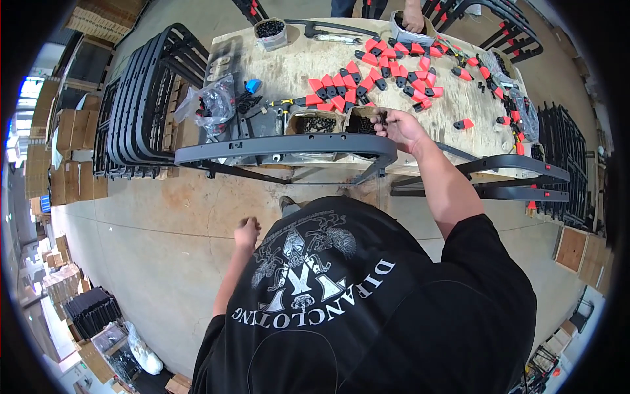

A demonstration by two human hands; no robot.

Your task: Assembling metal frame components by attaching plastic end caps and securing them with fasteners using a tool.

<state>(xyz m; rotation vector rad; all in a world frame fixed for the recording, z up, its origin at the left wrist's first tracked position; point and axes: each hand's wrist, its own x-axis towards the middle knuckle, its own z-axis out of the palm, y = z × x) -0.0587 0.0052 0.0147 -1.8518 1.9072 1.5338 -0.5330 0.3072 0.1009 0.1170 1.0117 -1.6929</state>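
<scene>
Basically, far L: a stack of black frames (141, 108) sits beside the wooden table (282, 65). On the table's L end, a clear plastic bag (215, 105) w/ darker stuff inside, then a small blue item (252, 85).

Below, the L hand (247, 233) hangs well apart from the table, fingers curled in loosely; can't tell if it holds anything.

Mid: a curved black frame (282, 146) runs along the table's near edge. Just behind it, an open box (291, 121) of small dark parts, w/ a second box (348, 117) alongside. R hand (401, 130) is at that second box, nr the frame's R corner, fingers drawn narrow (can't tell if a part is pinched).

Beyond, a spread of red-and-black pieces (351, 82); a co-worker's hand (413, 18) dips into a white container (397, 29).

Far R: more black frames (512, 164) w/ red bits.
</scene>
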